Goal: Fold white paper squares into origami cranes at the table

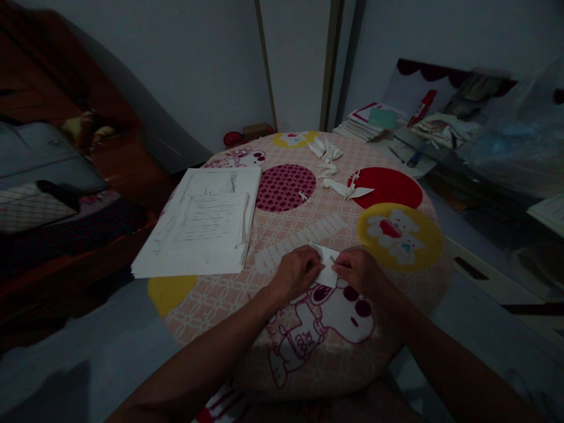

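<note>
A small white piece of folded paper (327,271) lies near the front of the round table, between my two hands. My left hand (300,268) is closed on its left edge, fingers bent. From the other side, my right hand (358,269) pinches the paper's right edge. Beyond them, a folded paper crane (348,189) rests partly on the red circle of the cloth. Farther back lie more white folded paper pieces (325,151). A tiny white paper figure (303,196) sits on the purple circle.
A stack of written paper sheets (198,223) covers the table's left side. The patterned tablecloth (304,229) spans the round top. At right, a glass shelf holds stacked papers (359,130), a red tube (423,107) and a clear plastic bag (520,135). A wooden bench (118,153) stands left.
</note>
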`<state>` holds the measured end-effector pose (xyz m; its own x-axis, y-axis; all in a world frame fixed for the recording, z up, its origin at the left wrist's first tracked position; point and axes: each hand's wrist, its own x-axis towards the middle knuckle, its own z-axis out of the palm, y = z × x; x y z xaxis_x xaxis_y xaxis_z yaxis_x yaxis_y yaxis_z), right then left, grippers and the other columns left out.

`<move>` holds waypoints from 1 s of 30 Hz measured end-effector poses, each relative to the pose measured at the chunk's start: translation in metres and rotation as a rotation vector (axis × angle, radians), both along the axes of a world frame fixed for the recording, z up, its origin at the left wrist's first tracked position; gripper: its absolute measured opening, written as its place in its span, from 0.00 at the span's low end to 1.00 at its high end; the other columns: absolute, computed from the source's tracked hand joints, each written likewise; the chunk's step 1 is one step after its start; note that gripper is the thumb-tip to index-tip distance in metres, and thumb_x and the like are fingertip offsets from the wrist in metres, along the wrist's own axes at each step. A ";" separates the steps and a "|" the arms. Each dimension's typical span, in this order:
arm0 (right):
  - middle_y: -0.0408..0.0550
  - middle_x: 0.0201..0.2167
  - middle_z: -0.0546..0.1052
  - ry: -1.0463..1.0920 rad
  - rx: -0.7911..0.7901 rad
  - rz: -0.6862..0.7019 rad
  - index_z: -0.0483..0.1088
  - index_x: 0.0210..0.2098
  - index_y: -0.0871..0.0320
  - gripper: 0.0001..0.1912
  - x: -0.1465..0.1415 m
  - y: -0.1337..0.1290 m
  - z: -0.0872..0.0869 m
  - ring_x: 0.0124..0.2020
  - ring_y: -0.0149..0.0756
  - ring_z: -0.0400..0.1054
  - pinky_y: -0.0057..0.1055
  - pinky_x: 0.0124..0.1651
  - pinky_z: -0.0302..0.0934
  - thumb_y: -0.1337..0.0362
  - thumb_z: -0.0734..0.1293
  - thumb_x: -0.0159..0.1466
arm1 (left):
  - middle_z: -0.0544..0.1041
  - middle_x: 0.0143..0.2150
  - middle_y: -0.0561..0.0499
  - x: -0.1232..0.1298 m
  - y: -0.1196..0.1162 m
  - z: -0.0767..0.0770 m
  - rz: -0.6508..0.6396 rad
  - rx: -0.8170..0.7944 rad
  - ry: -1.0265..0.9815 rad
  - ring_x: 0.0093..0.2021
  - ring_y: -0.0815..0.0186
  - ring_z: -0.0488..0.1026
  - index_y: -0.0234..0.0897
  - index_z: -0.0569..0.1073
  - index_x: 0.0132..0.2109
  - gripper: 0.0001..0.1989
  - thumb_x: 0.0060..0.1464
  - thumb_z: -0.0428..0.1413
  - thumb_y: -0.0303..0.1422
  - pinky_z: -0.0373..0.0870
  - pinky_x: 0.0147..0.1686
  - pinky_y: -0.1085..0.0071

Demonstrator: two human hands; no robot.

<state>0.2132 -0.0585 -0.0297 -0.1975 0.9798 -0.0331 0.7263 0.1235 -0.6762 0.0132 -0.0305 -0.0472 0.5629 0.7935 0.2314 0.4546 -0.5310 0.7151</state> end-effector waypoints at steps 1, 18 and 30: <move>0.43 0.18 0.69 0.020 -0.004 -0.008 0.71 0.22 0.60 0.10 0.000 0.000 -0.001 0.22 0.30 0.61 0.28 0.28 0.51 0.63 0.65 0.58 | 0.76 0.36 0.49 0.001 -0.001 0.000 0.018 0.000 0.012 0.38 0.64 0.74 0.36 0.71 0.31 0.07 0.57 0.57 0.31 0.69 0.40 0.69; 0.42 0.18 0.71 0.038 -0.122 0.034 0.72 0.21 0.59 0.04 0.004 0.001 0.005 0.22 0.31 0.63 0.28 0.27 0.53 0.68 0.67 0.52 | 0.74 0.41 0.46 -0.001 -0.007 -0.006 -0.005 0.050 0.040 0.42 0.63 0.72 0.36 0.70 0.33 0.07 0.61 0.53 0.30 0.70 0.44 0.66; 0.41 0.12 0.69 0.166 -0.263 -0.024 0.69 0.20 0.59 0.12 -0.001 -0.001 0.003 0.13 0.27 0.59 0.25 0.20 0.50 0.64 0.63 0.59 | 0.72 0.40 0.46 0.006 -0.006 -0.003 0.080 0.039 0.075 0.39 0.62 0.72 0.36 0.69 0.33 0.06 0.59 0.55 0.30 0.71 0.42 0.66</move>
